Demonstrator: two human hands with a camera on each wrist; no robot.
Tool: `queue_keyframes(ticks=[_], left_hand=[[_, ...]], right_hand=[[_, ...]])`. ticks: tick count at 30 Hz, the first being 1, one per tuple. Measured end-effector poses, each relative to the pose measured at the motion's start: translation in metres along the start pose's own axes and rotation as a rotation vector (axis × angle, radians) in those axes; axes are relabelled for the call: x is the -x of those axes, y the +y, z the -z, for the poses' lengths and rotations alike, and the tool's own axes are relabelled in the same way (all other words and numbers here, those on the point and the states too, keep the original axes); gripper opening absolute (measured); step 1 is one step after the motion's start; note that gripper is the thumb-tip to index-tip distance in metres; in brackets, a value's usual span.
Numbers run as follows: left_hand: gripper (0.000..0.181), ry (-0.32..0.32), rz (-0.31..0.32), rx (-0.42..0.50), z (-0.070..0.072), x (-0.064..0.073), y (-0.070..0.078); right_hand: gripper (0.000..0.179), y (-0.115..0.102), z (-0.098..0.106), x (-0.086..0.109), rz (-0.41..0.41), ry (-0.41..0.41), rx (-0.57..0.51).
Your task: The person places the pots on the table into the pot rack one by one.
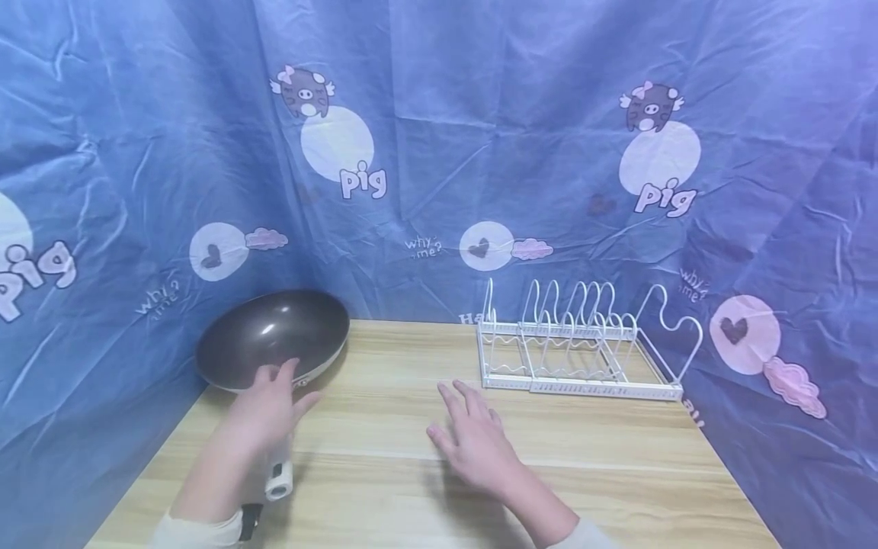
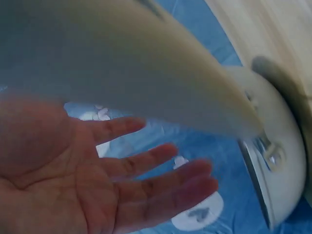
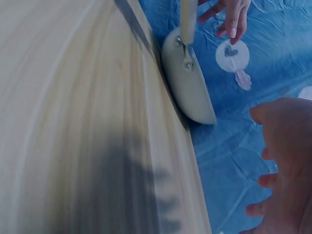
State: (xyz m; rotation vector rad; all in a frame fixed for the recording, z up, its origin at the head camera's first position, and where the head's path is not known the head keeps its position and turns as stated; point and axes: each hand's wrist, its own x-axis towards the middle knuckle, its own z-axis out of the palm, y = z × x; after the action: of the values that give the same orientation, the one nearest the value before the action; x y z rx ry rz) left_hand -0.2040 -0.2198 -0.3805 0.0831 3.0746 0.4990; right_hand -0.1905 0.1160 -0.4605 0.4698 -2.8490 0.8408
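A frying pan (image 1: pixel 274 339) with a dark inside and pale outside sits at the back left of the table. Its light handle (image 1: pixel 280 476) points toward the person, partly hidden under the left forearm. Over that handle hovers my left hand (image 1: pixel 257 412), fingers spread; in the left wrist view a gap shows between the palm (image 2: pixel 53 180) and the handle (image 2: pixel 161 73). My right hand (image 1: pixel 476 442) is held above the middle of the table with its fingers apart, holding nothing, and its shadow falls on the wood.
A white wire rack (image 1: pixel 583 358) with several upright loops stands at the back right of the wooden table (image 1: pixel 384 488). Blue printed cloth (image 1: pixel 439 152) hangs behind the table and along both sides.
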Motion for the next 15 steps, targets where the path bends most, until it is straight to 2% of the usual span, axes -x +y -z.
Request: queue_keyframes(ticks=[4,8,11,15], left_hand=[[0.099,-0.079,0.042,-0.004,-0.001,0.0,-0.02],[0.106,-0.133,0.07,0.001,-0.008,0.0,-0.044],[0.098,-0.149,0.027,0.044,-0.016,-0.003,-0.058],[0.077,-0.168,-0.013,0.208,-0.028,-0.008,-0.068]], right_hand=[[0.069,-0.007,-0.008,0.0,0.028,-0.04,-0.083],[0.069,-0.017,-0.017,-0.001,0.051,-0.076,-0.129],[0.069,-0.024,-0.024,-0.002,0.066,-0.105,-0.149],[0.07,-0.034,-0.034,-0.004,0.086,-0.164,-0.192]])
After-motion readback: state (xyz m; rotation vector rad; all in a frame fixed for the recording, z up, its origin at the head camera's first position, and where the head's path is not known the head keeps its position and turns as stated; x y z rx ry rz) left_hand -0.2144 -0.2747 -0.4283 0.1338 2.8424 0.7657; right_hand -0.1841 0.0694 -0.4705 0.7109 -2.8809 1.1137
